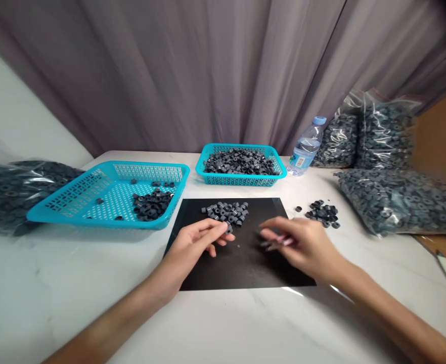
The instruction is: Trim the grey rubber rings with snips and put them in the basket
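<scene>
Left of the black mat (241,270), a blue basket (75,194) holds few rings. At the mat's far edge the ring pile (226,211) lies within reach: left hand (194,245) pinches a ring (229,228); right hand (306,245), blurred, grip indeterminate.

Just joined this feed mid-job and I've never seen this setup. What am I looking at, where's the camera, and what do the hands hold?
There is no machine: these are a person's bare hands, filmed by one camera on their head, looking forward and down. On the white table lies a black mat with a pile of grey rings. The left hand touches a ring at the pile's near edge with its fingers; a firm grip is unclear. The right hand is blurred; what its fingers hold cannot be told. Behind: two turquoise baskets of rings, a water bottle, a loose heap, and bags of rings on both sides.
</scene>
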{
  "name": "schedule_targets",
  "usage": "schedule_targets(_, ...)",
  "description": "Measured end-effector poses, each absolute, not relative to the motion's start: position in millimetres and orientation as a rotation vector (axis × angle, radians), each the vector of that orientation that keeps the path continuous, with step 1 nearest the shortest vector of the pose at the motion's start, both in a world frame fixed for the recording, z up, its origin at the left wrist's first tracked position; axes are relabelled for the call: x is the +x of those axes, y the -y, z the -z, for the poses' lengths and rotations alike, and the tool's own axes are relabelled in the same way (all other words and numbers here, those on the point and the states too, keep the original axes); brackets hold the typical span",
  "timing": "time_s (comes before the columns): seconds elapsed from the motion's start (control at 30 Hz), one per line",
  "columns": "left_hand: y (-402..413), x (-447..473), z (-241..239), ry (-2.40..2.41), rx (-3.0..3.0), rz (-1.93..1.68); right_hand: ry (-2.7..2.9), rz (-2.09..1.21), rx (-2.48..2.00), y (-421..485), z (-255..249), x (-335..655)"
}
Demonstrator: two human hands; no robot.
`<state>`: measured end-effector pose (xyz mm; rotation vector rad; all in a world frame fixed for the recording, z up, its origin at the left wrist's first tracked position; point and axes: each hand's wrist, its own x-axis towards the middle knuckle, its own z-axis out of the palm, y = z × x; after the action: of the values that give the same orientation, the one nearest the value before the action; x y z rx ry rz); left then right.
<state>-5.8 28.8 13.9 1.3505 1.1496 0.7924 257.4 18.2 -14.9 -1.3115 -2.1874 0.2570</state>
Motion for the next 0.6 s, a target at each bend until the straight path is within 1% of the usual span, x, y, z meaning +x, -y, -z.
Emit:
schedule_targets(0.1,-28.7,-8.1,-19.2,-1.181,1.181,-0.778,2.413,-0.222,-1.127,-6.8,27.2,232.0)
schedule_targets(0.27,-29.9,-9.9,-17.6,-1.201,1.113,-0.814,2.539,-0.267,-1.092,-2.5,33.7,224.3)
schedule_targets(0.53,-29.0,-4.5,-14.3,-1.204,1.177,-0.821,2.310,-0.456,-1.143,-7.0,35.8,219.4)
schedule_targets(0.6,-28.8,-4.4,-13.5,-1.211,1.186,-0.823,2.315,-0.444,-1.171,-7.1,38.0,217.2)
